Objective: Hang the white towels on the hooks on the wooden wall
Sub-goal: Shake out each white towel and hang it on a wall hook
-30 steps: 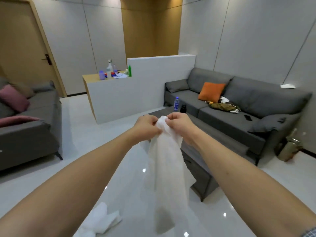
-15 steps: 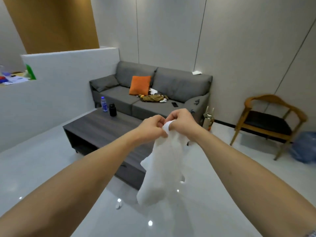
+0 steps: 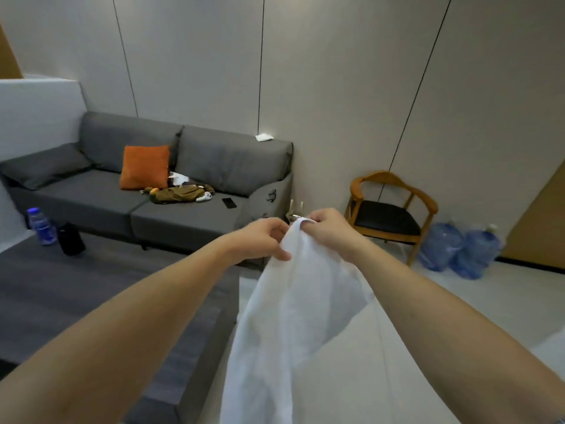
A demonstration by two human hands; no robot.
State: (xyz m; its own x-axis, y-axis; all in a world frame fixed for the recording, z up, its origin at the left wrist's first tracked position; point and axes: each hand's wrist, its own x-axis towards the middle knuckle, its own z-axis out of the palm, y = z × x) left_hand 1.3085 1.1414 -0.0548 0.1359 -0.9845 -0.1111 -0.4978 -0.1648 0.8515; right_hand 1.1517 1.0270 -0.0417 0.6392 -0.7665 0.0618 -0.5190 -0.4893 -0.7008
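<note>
A white towel (image 3: 290, 319) hangs in front of me, held up by its top edge. My left hand (image 3: 260, 240) pinches that edge from the left, and my right hand (image 3: 328, 229) grips it from the right, the two hands almost touching. The cloth drapes down to the bottom of the view over the floor. A strip of wooden wall (image 3: 541, 221) shows at the far right edge. No hooks are in sight.
A grey sofa (image 3: 146, 206) with an orange cushion (image 3: 144, 166) stands against the wall ahead. A dark coffee table (image 3: 91, 298) lies at lower left with a water bottle (image 3: 42, 226) on it. A wooden chair (image 3: 393, 215) and two blue water jugs (image 3: 458, 249) stand to the right.
The view has swung to the right: the white counter and the door left the frame, and the chair, jugs and a wood panel came in. Both hands kept hold of the towel's top edge.
</note>
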